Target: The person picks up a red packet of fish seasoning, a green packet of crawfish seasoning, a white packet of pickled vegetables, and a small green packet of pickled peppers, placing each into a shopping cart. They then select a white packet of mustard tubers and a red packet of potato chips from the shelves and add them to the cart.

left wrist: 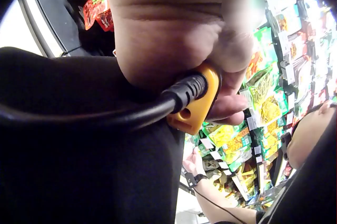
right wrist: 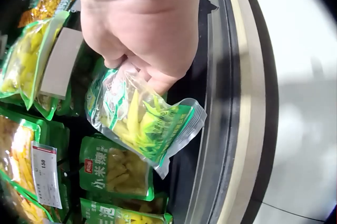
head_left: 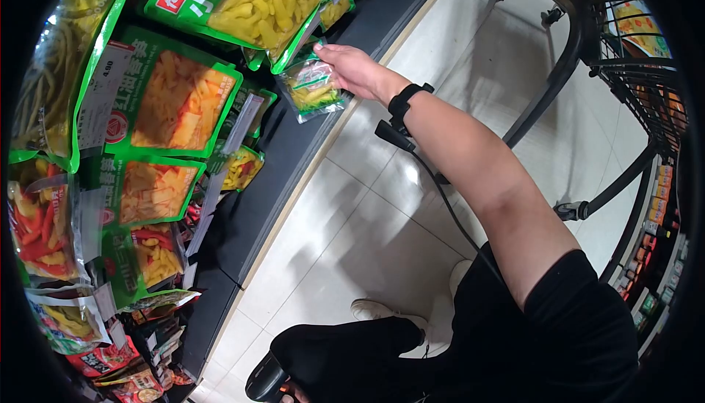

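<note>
My right hand (head_left: 356, 71) pinches a small clear packet of pickled green peppers (head_left: 312, 94) by its edge, at the shelf front. In the right wrist view, the packet (right wrist: 145, 116) hangs below the curled fingers, showing a green printed band at one end. Larger bags of pickled peppers (head_left: 268, 6) hang just above and beside it. Down by the thigh, my left hand (left wrist: 168, 34) grips a device with a yellow end (left wrist: 202, 103), from which a black cable runs. Its black rounded part (head_left: 266, 379) shows at the bottom of the head view; most of the left hand is hidden there.
Hanging bags of pickles (head_left: 176, 102) and price tags (right wrist: 47, 174) fill the racks at left. A dark shelf ledge (head_left: 283, 175) runs beside the tiled floor (head_left: 345, 219). A black wheeled cart (head_left: 565, 58) stands at right, with another stocked shelf (head_left: 653, 256) beyond.
</note>
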`<action>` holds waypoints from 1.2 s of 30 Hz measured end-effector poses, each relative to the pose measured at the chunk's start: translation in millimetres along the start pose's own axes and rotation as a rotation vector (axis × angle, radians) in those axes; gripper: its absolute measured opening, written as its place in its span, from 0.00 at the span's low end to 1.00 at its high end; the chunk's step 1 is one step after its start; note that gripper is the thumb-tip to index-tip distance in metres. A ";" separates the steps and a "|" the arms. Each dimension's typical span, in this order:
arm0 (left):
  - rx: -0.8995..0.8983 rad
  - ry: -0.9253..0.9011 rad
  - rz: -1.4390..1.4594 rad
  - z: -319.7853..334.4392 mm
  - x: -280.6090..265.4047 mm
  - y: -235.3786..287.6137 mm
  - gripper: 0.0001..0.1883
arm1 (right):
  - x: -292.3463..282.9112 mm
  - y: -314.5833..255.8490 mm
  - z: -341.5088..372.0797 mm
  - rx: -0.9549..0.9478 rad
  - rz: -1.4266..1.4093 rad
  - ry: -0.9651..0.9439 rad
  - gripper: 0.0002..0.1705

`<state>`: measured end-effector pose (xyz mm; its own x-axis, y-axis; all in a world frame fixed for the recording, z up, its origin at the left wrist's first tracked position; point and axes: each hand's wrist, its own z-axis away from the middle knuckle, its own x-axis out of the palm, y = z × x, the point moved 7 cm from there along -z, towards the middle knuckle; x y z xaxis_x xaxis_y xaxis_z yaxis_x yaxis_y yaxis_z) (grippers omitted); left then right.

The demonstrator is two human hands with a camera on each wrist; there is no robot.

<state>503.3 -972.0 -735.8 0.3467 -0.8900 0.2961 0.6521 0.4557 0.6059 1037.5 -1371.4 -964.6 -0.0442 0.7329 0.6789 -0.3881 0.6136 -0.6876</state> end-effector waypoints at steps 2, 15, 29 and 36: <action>-0.003 0.045 0.003 1.8 -4.9 -1.5 0.12 | 6.2 0.4 -4.2 -0.044 0.037 -0.001 0.17; 0.012 0.086 0.015 7.5 3.4 2.1 0.12 | 0.4 52.6 -39.7 -0.192 1.055 0.177 0.37; 0.014 -0.057 0.056 6.8 -2.2 6.8 0.14 | 15.6 64.1 -31.4 0.209 1.381 0.074 0.15; 0.011 -0.119 0.028 4.8 -1.2 7.9 0.14 | 29.6 54.0 -18.0 0.311 1.202 0.225 0.17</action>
<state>504.8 -967.5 -727.9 0.2820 -0.8730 0.3980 0.6357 0.4807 0.6040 1031.8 -1311.3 -986.3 -0.3733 0.8314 -0.4116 -0.4132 -0.5463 -0.7286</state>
